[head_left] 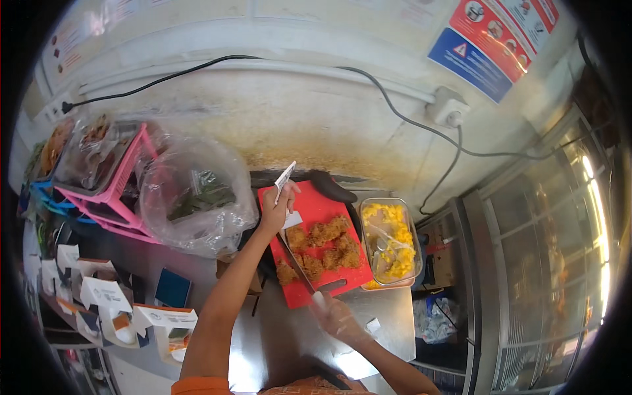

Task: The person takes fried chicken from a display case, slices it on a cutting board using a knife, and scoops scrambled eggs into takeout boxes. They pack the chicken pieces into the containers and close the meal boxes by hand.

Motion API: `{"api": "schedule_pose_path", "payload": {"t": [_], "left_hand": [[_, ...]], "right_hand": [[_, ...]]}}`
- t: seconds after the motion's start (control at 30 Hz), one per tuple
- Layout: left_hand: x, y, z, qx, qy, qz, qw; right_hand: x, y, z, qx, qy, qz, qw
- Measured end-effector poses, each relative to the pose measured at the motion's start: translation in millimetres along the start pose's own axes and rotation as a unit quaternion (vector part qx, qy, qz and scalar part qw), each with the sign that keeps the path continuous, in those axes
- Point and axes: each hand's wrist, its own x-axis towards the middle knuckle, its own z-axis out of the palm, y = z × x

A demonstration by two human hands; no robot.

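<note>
A small white slip with printing (285, 178) stands up between the fingers of my left hand (281, 205), over the upper left of a red cutting board (316, 200). Just below those fingers is another white piece (292, 220); whether I hold it too I cannot tell. My right hand (338, 318), which seems to wear a clear glove, grips the light handle of a knife (302, 272) at the board's near edge. Its blade slants up to the left across the board. Several pieces of breaded fried food (328, 231) lie on the board, some beside the blade.
Right of the board stands a clear container of yellow food (387, 242). To the left are a plastic bag with green leaves (202, 197), a pink basket (111, 202) and several open paper boxes (165, 323). A glass-doored cabinet (548, 247) borders the steel table (276, 335) on the right.
</note>
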Motion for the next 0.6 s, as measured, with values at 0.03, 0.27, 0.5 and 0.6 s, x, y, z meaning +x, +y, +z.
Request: {"api": "schedule_pose_path", "payload": {"t": [0.03, 0.27, 0.5, 0.6], "left_hand": [[-2, 9, -6, -0.02, 0.011, 0.012, 1.0], [-27, -10, -22, 0.074, -0.038, 0.005, 0.996], [-31, -32, -30, 0.242, -0.068, 0.002, 0.968], [-28, -12, -25, 0.134, -0.043, 0.0, 0.99]], "right_hand": [[-1, -3, 3, -0.002, -0.009, -0.008, 1.0], [2, 22, 35, -0.024, 0.044, -0.008, 0.999], [19, 35, 26, -0.105, -0.012, -0.078, 0.991], [11, 16, 11, -0.056, -0.034, -0.045, 0.997]]}}
